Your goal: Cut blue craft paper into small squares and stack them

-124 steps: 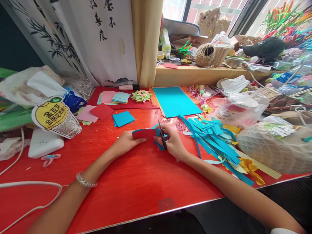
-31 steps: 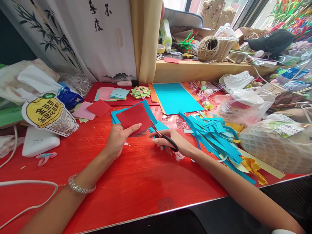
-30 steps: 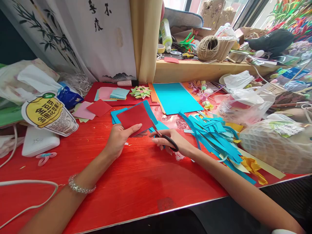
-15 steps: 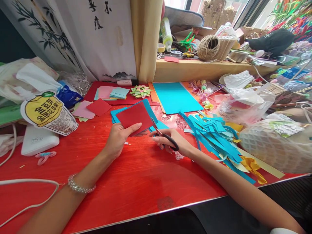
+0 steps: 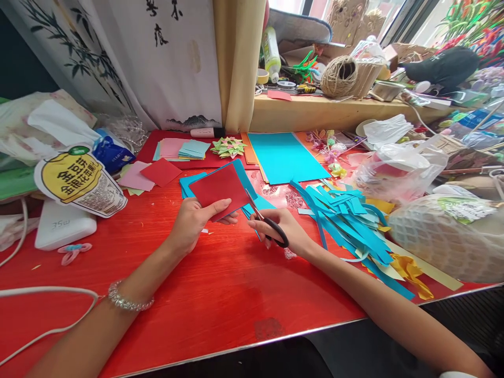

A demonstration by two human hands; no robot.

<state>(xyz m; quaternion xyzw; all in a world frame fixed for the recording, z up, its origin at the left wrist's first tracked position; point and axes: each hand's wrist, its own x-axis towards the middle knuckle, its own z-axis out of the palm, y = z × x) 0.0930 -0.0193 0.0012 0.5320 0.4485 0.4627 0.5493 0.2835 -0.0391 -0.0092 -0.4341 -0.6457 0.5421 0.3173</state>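
Observation:
My left hand (image 5: pixel 197 220) is closed on a red paper square (image 5: pixel 218 190), thumb on top and fingers beneath. Blue paper (image 5: pixel 238 170) shows along the square's upper and right edges; whether it is held together with the red one is hard to tell. In my right hand (image 5: pixel 289 228) is a pair of scissors (image 5: pixel 277 231) with black handles, fingers closed round the loops. The blades point up and left, at the right edge of the red square. More blue paper (image 5: pixel 188 185) lies on the table behind my left hand.
Blue paper strips (image 5: pixel 354 220) are heaped right of my right hand. At the back lie a large blue sheet (image 5: pixel 289 157), a folded paper star (image 5: pixel 228 147) and small paper squares (image 5: pixel 173 149). A white power bank (image 5: pixel 65 226) and cable (image 5: pixel 51 289) are at left; a netted bundle (image 5: pixel 444 236) sits right.
The scissors and my right hand have shifted slightly, and the fingers on the handles have drawn closer together. My left hand still holds the red square in nearly the same place.

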